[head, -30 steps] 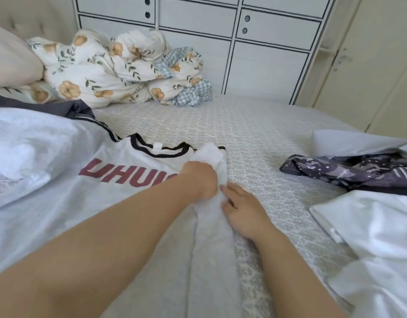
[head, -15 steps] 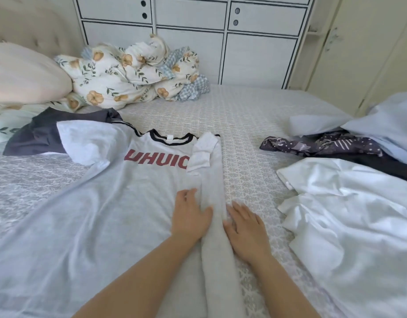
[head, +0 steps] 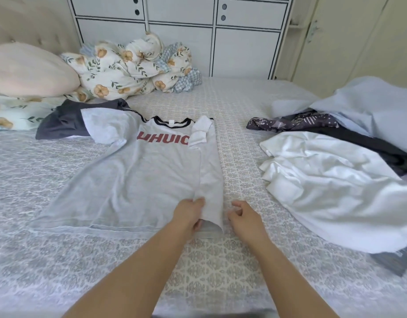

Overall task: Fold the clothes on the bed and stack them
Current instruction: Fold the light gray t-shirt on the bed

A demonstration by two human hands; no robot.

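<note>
Single view, head-worn, wide-angle. Position: at the near edge of the bed point(head: 232, 97), above it. Facing: forward and down across the mattress toward the white cabinet point(head: 243, 42) along the top of the frame. Range: close; both forearms enter from the bottom edge, with the hands at lower centre. Straight lines bow toward the frame edges. No second view shares the scene.
</note>
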